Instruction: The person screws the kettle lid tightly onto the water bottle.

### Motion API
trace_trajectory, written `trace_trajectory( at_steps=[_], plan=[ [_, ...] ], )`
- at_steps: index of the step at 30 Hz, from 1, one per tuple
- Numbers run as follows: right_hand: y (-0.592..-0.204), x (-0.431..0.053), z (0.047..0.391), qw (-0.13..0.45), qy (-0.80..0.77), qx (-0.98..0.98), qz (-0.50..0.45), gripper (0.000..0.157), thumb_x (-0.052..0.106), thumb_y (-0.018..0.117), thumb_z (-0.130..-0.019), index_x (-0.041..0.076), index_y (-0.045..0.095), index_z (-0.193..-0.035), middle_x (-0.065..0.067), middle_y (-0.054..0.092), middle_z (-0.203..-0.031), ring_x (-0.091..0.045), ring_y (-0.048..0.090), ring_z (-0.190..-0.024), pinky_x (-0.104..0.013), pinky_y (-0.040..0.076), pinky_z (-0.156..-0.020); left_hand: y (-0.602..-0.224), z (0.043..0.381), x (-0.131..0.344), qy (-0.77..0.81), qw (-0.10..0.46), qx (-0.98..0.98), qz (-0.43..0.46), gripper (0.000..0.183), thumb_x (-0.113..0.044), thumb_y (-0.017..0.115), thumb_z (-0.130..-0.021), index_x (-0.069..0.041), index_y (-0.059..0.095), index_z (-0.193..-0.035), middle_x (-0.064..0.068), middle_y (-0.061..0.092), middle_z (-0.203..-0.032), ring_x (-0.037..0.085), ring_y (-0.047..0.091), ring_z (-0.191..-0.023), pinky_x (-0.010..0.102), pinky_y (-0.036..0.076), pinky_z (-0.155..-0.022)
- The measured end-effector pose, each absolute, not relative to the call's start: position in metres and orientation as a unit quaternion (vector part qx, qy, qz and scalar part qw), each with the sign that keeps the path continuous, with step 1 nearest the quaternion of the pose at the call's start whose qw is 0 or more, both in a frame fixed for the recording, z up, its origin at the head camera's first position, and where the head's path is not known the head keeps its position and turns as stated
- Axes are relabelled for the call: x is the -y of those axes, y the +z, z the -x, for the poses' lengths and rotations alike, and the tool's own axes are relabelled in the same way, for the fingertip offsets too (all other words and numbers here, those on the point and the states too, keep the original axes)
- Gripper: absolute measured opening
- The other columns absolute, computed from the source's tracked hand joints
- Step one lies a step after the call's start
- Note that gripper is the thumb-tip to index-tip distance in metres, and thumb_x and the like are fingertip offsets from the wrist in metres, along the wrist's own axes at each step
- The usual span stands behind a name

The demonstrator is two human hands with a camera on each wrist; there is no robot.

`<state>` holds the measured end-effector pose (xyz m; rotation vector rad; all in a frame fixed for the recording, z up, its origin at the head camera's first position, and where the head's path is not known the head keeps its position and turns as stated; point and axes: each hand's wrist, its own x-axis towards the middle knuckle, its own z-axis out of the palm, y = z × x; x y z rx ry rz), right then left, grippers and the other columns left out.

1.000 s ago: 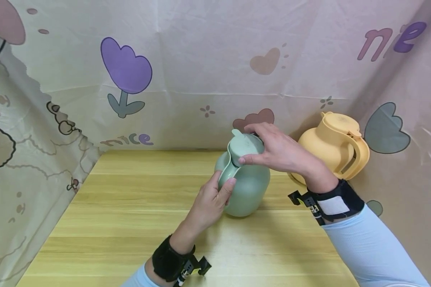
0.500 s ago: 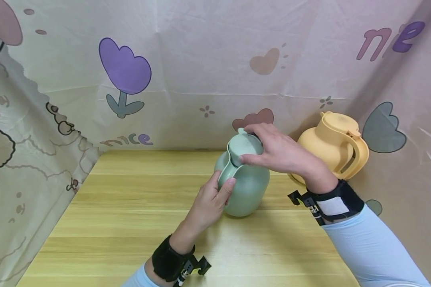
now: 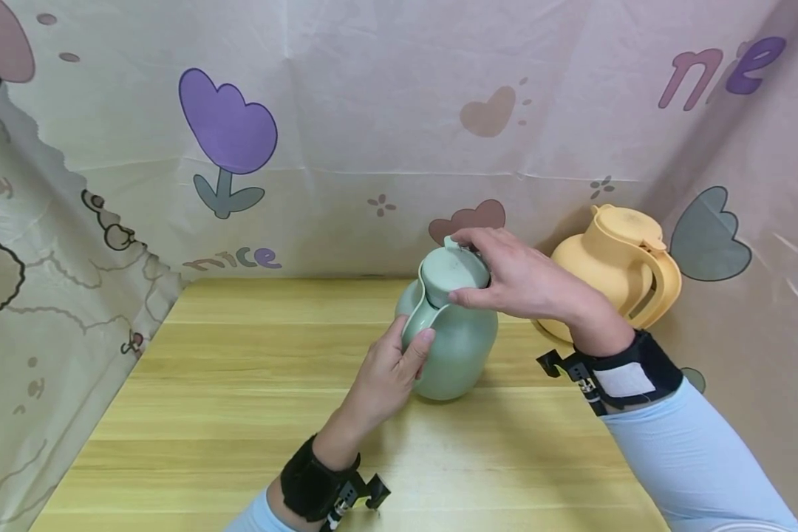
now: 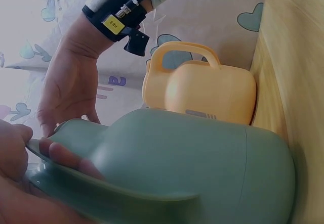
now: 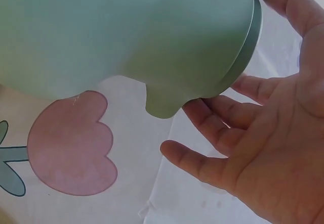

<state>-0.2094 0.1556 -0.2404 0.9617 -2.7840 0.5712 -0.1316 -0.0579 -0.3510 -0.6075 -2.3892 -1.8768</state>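
Note:
A pale green thermos jug stands upright on the wooden table, its body round and smooth. My left hand grips the jug's handle, thumb on top and fingers passing beneath. On the jug's neck sits a round green lid with a small tab at its far side. My right hand holds this lid from the right, thumb at the near edge and fingers at the far edge. In the right wrist view, some fingertips touch the rim beside the spout, while the little finger stays apart.
A yellow thermos jug of similar shape stands at the back right, close to my right forearm. Printed cloth hangs behind and along both sides of the wooden table.
The lid has turned slightly, its tab shifting a little to the right. My right hand stays around it, and my left hand keeps its hold on the handle.

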Motion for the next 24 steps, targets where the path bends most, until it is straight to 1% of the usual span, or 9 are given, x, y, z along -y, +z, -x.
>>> trace_trajectory(
  at_steps=[3,5,7,11,14,16,19,22,24],
  plan=[
    [-0.2399,-0.1559,0.2089,0.073,0.186,0.926,-0.320,0.074,0.050,0.074,-0.077,0.013,0.047,-0.135,-0.005,0.054,-0.125,-0.023,0.049,-0.113,-0.045,0.043,-0.093,-0.3512,0.1322,0.0580,-0.604,0.023,0.772,0.196,0.032,-0.046,0.043,-0.101,-0.015,0.047,-0.097,0.005,0.050,-0.067,0.017,0.049,-0.059,0.032,0.044,-0.057],
    [-0.2401,-0.1558,0.2086,0.076,0.180,0.931,-0.309,0.074,0.051,0.074,-0.077,0.013,0.048,-0.134,-0.005,0.055,-0.123,-0.023,0.050,-0.111,-0.046,0.044,-0.091,-0.3513,0.1322,0.0581,-0.604,0.023,0.772,0.195,0.033,-0.047,0.043,-0.101,-0.015,0.047,-0.097,0.005,0.050,-0.067,0.017,0.049,-0.058,0.032,0.044,-0.058],
    [-0.2406,-0.1552,0.2086,0.082,0.169,0.938,-0.292,0.076,0.059,0.073,-0.075,0.013,0.049,-0.132,-0.004,0.055,-0.119,-0.022,0.051,-0.107,-0.045,0.044,-0.089,-0.3511,0.1321,0.0582,-0.604,0.024,0.773,0.193,0.033,-0.048,0.043,-0.100,-0.015,0.047,-0.098,0.004,0.050,-0.067,0.017,0.049,-0.058,0.032,0.044,-0.058],
    [-0.2408,-0.1544,0.2079,0.096,0.140,0.949,-0.264,0.090,0.080,0.063,-0.067,0.014,0.051,-0.126,-0.002,0.055,-0.111,-0.021,0.051,-0.099,-0.045,0.044,-0.085,-0.3505,0.1320,0.0584,-0.606,0.023,0.771,0.194,0.032,-0.047,0.044,-0.101,-0.015,0.047,-0.098,0.005,0.050,-0.068,0.017,0.048,-0.058,0.032,0.043,-0.057],
    [-0.2401,-0.1552,0.2076,0.106,0.133,0.945,-0.278,0.094,0.083,0.062,-0.063,0.014,0.052,-0.126,-0.004,0.053,-0.113,-0.022,0.049,-0.101,-0.046,0.043,-0.084,-0.3504,0.1320,0.0583,-0.610,0.021,0.768,0.195,0.033,-0.047,0.044,-0.100,-0.015,0.047,-0.099,0.005,0.050,-0.067,0.017,0.048,-0.058,0.031,0.043,-0.057],
    [-0.2396,-0.1554,0.2088,0.103,0.144,0.934,-0.311,0.088,0.076,0.067,-0.067,0.015,0.051,-0.129,-0.005,0.053,-0.120,-0.022,0.047,-0.107,-0.046,0.042,-0.088,-0.3503,0.1321,0.0582,-0.611,0.020,0.767,0.196,0.033,-0.047,0.044,-0.100,-0.015,0.047,-0.098,0.005,0.050,-0.067,0.017,0.048,-0.058,0.031,0.043,-0.057],
    [-0.2389,-0.1542,0.2114,0.079,0.165,0.913,-0.365,0.076,0.054,0.074,-0.076,0.016,0.046,-0.136,-0.004,0.049,-0.134,-0.022,0.041,-0.121,-0.047,0.039,-0.098,-0.3504,0.1321,0.0581,-0.610,0.022,0.768,0.195,0.032,-0.047,0.044,-0.100,-0.015,0.047,-0.098,0.005,0.050,-0.067,0.017,0.049,-0.058,0.031,0.043,-0.057],
    [-0.2392,-0.1529,0.2140,0.047,0.180,0.903,-0.388,0.070,0.034,0.072,-0.080,0.017,0.042,-0.140,0.001,0.047,-0.137,-0.018,0.039,-0.125,-0.045,0.037,-0.102,-0.3504,0.1319,0.0581,-0.609,0.025,0.768,0.196,0.031,-0.046,0.044,-0.101,-0.015,0.047,-0.097,0.005,0.050,-0.068,0.018,0.049,-0.059,0.032,0.045,-0.058],
    [-0.2398,-0.1527,0.2147,0.037,0.183,0.904,-0.386,0.068,0.029,0.070,-0.080,0.019,0.041,-0.141,0.003,0.048,-0.135,-0.016,0.039,-0.124,-0.044,0.038,-0.102,-0.3508,0.1316,0.0581,-0.611,0.025,0.767,0.196,0.032,-0.046,0.044,-0.101,-0.015,0.047,-0.097,0.005,0.050,-0.068,0.017,0.050,-0.059,0.033,0.045,-0.058]
  ],
)
